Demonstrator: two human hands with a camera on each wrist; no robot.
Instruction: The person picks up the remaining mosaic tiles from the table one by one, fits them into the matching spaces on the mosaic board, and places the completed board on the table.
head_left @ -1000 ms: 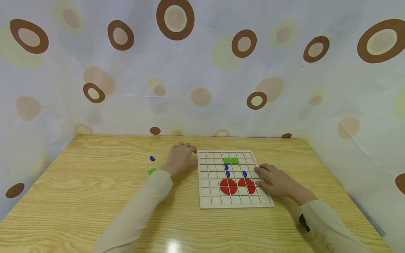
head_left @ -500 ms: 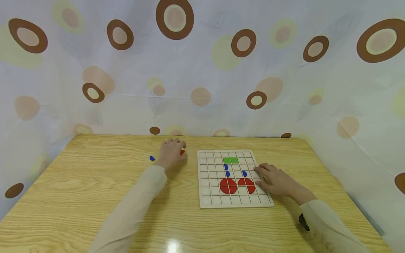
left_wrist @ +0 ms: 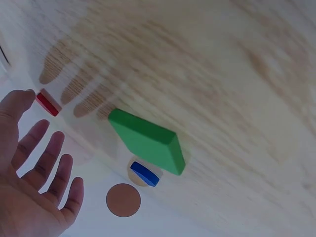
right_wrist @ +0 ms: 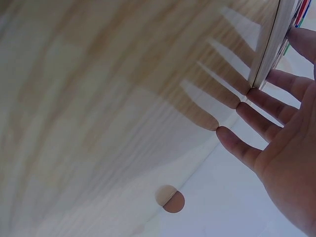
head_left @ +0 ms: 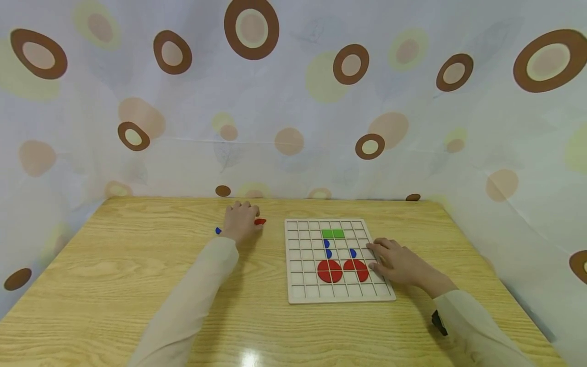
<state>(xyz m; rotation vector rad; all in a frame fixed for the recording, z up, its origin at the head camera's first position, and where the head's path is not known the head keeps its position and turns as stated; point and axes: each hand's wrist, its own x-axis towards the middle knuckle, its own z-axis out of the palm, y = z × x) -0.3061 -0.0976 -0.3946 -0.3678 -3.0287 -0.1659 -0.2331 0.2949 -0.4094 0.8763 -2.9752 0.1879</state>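
My left hand is above the table left of the board, its fingers relaxed and apart in the left wrist view. Right by its thumb lies a small red piece. A green block and a blue half-round piece rest on the wood nearby; in the head view the green one is hidden by the hand and sleeve. The white gridded board carries green squares, blue half-rounds and red rounded pieces. My right hand touches the board's right edge with extended fingers.
The wooden table ends at a patterned cloth hung behind it and along both sides. A dark object shows beneath the right sleeve.
My left hand has moved left, away from the board's edge, and the red piece now shows beside it. The green block went out of sight behind that arm. The right hand stays put.
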